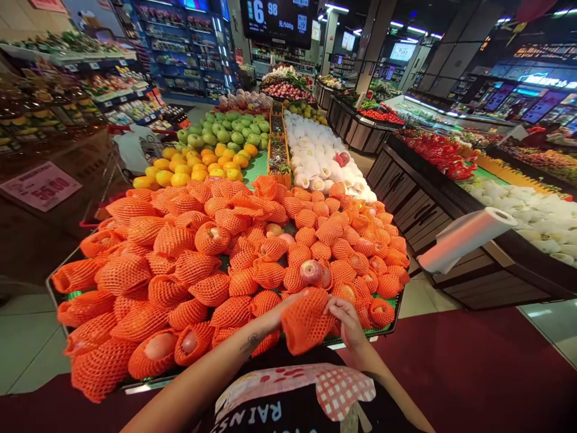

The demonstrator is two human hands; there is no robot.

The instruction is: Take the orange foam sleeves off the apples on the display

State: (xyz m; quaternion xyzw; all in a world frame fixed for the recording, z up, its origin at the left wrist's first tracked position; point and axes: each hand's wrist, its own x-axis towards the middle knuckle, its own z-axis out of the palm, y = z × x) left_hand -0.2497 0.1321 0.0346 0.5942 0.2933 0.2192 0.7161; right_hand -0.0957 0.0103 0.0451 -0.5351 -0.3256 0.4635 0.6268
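- Grocery hall with lit shelves (180,54) behind; in front, a fruit stand (256,170) heaped with fruit in orange netting (124,275).
- The orange foam sleeve (303,325) is up between the two hands, over the stand's near edge, in front of the wearer's black shirt (252,394).
- Right hand (346,317): thumb and fingers pinch the sleeve's right upper edge.
- Left hand (287,304): against the sleeve's left upper side; its fingers are partly hidden, so I cannot tell its grip.
- Just beyond the sleeve, a reddish fruit (311,271) shows bare skin.
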